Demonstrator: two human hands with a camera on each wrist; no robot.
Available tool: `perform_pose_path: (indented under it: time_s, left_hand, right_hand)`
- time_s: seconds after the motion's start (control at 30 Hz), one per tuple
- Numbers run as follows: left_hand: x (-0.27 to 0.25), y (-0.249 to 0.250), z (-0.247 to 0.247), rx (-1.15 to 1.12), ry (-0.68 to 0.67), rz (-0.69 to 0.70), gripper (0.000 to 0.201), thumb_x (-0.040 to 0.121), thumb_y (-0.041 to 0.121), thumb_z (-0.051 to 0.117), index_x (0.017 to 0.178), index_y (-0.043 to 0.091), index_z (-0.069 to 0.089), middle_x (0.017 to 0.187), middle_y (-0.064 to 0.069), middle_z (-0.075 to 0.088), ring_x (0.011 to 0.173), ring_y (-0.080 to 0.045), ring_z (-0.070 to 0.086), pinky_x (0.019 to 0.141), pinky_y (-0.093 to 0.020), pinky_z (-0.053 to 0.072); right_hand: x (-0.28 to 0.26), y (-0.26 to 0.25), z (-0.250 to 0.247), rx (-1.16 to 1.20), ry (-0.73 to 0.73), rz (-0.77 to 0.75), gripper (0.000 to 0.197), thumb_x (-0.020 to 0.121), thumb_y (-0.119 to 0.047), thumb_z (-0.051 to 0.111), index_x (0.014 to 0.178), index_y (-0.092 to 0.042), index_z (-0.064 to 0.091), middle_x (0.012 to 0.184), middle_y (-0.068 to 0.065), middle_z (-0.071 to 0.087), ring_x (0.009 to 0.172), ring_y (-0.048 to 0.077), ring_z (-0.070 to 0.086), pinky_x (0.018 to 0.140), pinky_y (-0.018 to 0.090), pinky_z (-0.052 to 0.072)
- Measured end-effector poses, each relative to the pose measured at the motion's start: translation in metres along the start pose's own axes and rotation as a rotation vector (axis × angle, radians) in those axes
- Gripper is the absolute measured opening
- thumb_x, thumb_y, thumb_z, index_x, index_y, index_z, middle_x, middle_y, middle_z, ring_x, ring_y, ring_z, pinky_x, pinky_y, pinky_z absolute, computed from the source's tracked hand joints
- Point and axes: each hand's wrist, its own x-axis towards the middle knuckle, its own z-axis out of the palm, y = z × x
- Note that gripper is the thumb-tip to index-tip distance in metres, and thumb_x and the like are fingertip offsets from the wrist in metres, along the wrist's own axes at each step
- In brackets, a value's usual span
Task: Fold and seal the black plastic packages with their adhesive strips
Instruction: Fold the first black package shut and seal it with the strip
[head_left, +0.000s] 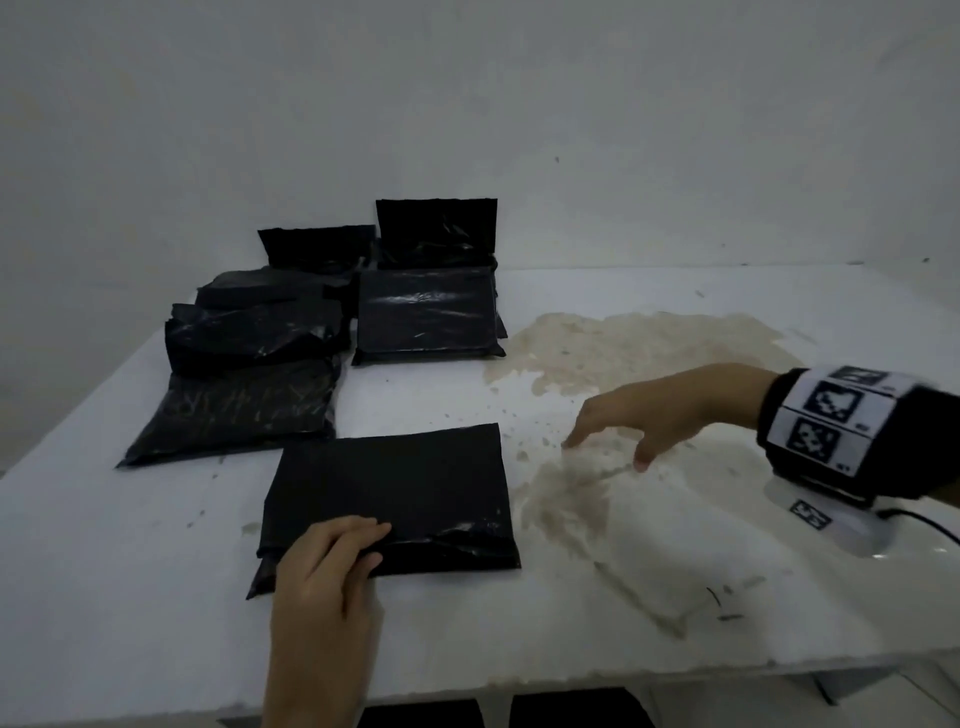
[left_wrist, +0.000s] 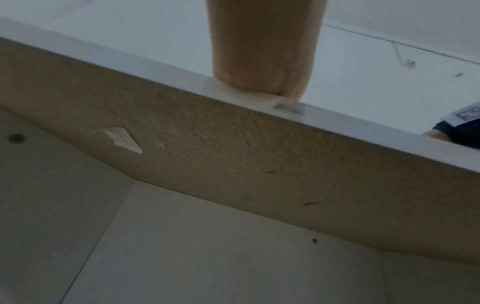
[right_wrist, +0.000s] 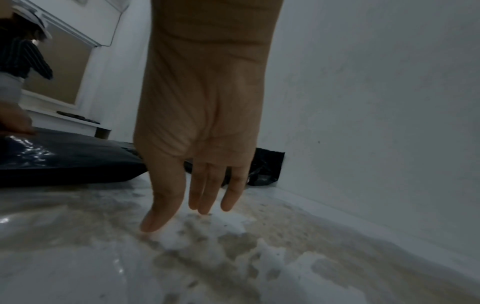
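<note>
Black package (head_left: 395, 499) lies flat at the near middle of the white table (head_left: 104, 545). Your left hand (head_left: 322, 566) grips its near-left corner, fingers on top, thumb at the edge. Your right hand (head_left: 649, 415) hovers to its right, fingers spread and empty. More black packages (head_left: 249, 358) sit stacked behind, near the wall.
</note>
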Motion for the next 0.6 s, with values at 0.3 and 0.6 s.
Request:
perform_pose_path:
  time_s: [0.3,0.6]
  left_hand:
    - [-0.004,-0.001,0.003,-0.060,0.024,0.011,0.033,0.080,0.020,0.045,0.091,0.003,0.071,0.095,0.005,0.056,0.105,0.018,0.042,0.093,-0.019,0.034]
    - [-0.007,0.000,0.002,-0.005,0.035,-0.031,0.024,0.075,0.004,0.056,0.094,0.003,0.071,0.095,0.004,0.057,0.102,0.016,0.044,0.093,-0.024,0.037]
  right_hand:
    - [-0.011,0.001,0.039,0.083,0.104,-0.069,0.050,0.090,-0.018,0.059,0.137,-0.027,0.043,0.142,-0.007,0.032,0.124,0.009,0.036,0.097,0.014,0.030]
    - [-0.011,0.002,0.056,0.227,0.245,-0.112,0.019,0.088,-0.019,0.062,0.106,-0.025,0.064,0.112,-0.007,0.051,0.102,0.004,0.047,0.083,0.012,0.040]
